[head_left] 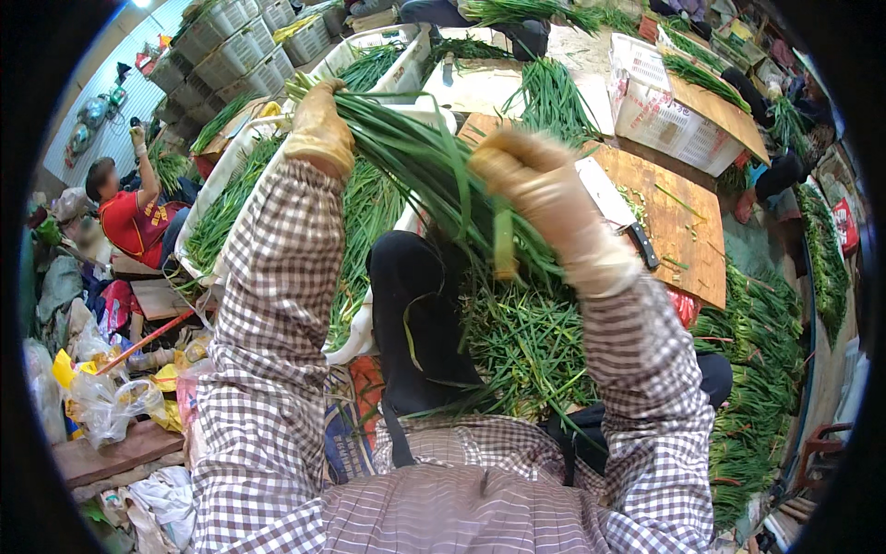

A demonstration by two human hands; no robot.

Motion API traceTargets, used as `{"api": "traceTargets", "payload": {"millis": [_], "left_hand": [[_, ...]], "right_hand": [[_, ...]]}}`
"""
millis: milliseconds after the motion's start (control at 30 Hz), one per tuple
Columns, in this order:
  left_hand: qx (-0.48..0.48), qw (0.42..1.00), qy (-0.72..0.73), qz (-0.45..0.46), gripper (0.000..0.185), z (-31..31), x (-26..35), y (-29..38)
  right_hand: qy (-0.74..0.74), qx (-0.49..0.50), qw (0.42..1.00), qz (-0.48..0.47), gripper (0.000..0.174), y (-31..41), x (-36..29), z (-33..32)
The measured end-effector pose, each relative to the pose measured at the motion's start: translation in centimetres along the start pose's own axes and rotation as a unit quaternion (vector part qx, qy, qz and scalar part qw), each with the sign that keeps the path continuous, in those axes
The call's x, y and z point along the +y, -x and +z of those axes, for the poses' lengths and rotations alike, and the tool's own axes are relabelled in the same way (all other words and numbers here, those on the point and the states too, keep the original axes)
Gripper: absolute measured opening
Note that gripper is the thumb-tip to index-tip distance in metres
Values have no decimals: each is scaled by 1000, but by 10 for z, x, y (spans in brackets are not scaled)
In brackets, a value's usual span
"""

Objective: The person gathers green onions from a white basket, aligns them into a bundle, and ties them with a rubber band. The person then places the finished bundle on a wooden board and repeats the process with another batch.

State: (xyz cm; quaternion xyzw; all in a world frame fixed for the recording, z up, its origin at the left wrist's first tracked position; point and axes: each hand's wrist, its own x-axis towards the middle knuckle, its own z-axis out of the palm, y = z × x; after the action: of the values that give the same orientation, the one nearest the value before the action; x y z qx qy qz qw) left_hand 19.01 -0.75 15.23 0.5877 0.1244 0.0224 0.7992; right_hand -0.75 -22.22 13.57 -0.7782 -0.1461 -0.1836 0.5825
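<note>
My left hand [320, 128], in a yellowish glove, grips a bunch of long green leafy stalks [408, 149] by its pale ends at the upper middle. The leaves hang down to the right across my view. Over their lower part is my right hand [529, 176], gloved and blurred; its fingers look curled, but whether it holds any leaves cannot be told. To its right a broad-bladed knife [606, 194] with a black handle lies on a wooden board [682, 201], among small cut bits. Loose green leaves [529, 339] are heaped below, beside my dark-clad leg.
White plastic crates [208, 197] of greens stand at left and ahead [415, 52]. A perforated crate [664, 124] is at upper right. Bundled greens [754, 395] lie in rows at right. A person in red [135, 221] sits at far left, near plastic bags [118, 408].
</note>
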Motion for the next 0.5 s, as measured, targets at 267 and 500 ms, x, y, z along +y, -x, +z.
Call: {"api": "traceTargets", "payload": {"millis": [267, 500], "left_hand": [[53, 947, -172, 265, 55, 20, 20, 5], [11, 519, -579, 629, 36, 24, 78, 17]], "right_hand": [[29, 7, 999, -15, 55, -12, -10, -59], [374, 55, 909, -177, 10, 0, 35, 4]]}}
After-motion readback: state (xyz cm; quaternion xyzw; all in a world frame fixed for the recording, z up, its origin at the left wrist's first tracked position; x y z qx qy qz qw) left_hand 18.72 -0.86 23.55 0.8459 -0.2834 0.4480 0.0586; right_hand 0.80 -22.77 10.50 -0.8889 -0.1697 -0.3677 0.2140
